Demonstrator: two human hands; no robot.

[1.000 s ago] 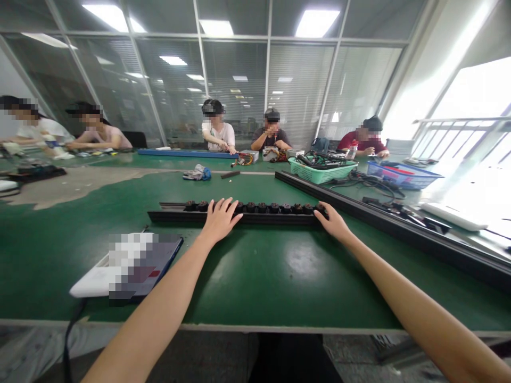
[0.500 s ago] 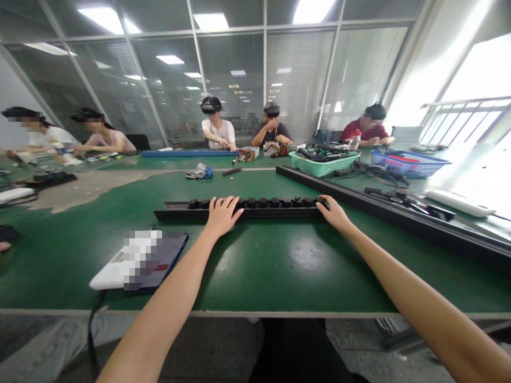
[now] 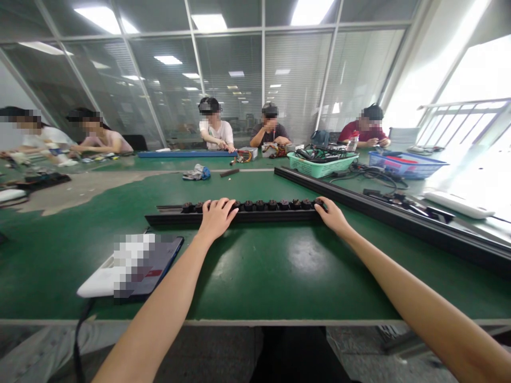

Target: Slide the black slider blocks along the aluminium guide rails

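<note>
In front of me a black rail (image 3: 271, 215) lies across the green table (image 3: 255, 266), with a row of several small black round modules (image 3: 272, 205) along its top. My left hand (image 3: 217, 218) grips the rail left of its middle, fingers over the top and thumb along the near side. Those fingers hide some of the modules. At the right end my right hand (image 3: 330, 214) is closed round the last part of the row, thumb on the near side. What exactly lies under its fingertips is partly hidden.
A longer black rail (image 3: 383, 215) slants along the right. A dark phone-like device (image 3: 159, 271) and a white device lie at left. Farther off are gloves (image 3: 197, 172), a green basket (image 3: 322, 164) of cables, a blue basket (image 3: 407, 165) and several seated people.
The view has shifted slightly, so the table edge and nearby devices sit lower. Both hands keep their hold on the rail, with little other visible movement.
</note>
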